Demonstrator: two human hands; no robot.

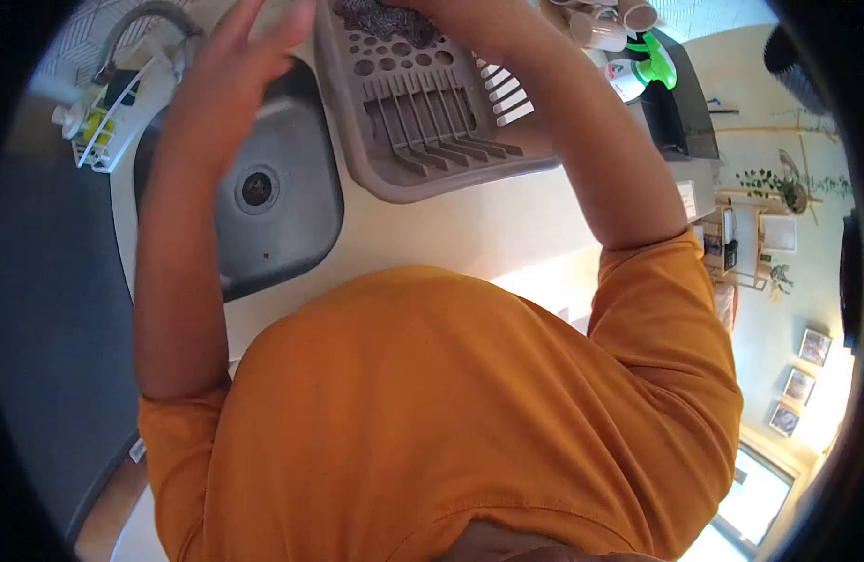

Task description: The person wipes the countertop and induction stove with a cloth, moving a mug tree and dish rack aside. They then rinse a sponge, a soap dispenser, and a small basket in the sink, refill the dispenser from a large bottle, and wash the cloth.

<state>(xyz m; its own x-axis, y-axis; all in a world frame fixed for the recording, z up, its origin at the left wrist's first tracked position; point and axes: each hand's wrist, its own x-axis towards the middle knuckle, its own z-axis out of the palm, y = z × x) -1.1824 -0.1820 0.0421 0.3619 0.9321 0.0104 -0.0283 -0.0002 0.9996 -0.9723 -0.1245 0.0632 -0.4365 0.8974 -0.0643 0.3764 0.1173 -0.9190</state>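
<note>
My left hand (256, 56) is raised over the back of the metal sink (291, 178), slightly blurred, with its fingers apart and nothing visible in it. Its fingertips are cut off by the top edge. My right hand (484, 26) is at the far part of the grey plastic dish rack (394, 187), against a dark grey, crumpled scrubbing cloth (387, 22). The fingers on that cloth are partly out of frame, but the hand appears to grip it. Slots and round holes show in the rack's base.
A curved tap (141, 17) rises behind the sink. At left, a white caddy (123, 117) holds bottles. Right of the rack are several cups (599, 30) and a green-and-white spray bottle (643, 70). Pale countertop (432, 234) runs along the front.
</note>
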